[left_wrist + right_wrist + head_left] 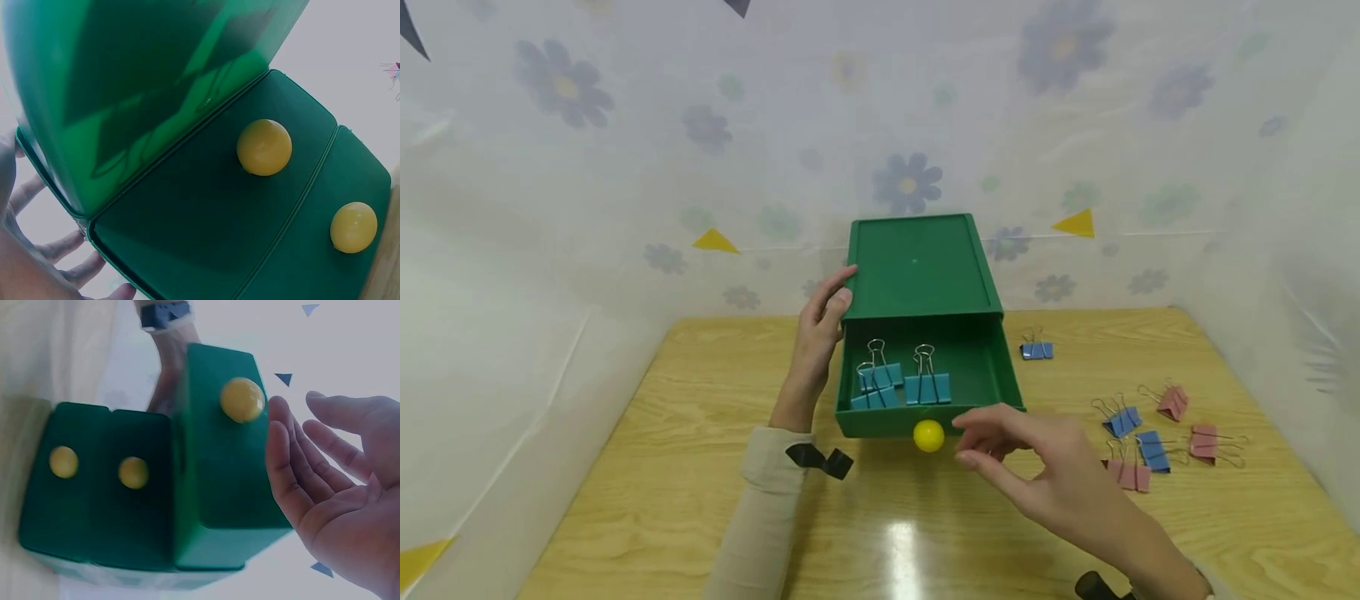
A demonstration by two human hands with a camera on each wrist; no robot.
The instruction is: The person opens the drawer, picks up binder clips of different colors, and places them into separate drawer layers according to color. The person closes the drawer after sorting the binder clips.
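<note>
A green drawer box [922, 265] stands at the middle of the wooden desk [662, 467], and its top drawer [985, 367] is pulled out toward the person. Three blue clips [901, 385] lie inside this drawer, on its left half. The left hand [820, 329] rests on the left side of the box, at about 9 o'clock from it, with the fingers straight against the wall. The right hand [1045, 467] hovers just in front of the drawer, at about 4 o'clock from the yellow knob [928, 436]; its fingers [294, 469] are relaxed, a little spread, and hold nothing. It seems not to touch the knob, but the head view is not clear here. More clips, blue [1122, 419] and pink [1172, 402], lie on the desk at 3 o'clock from the box.
</note>
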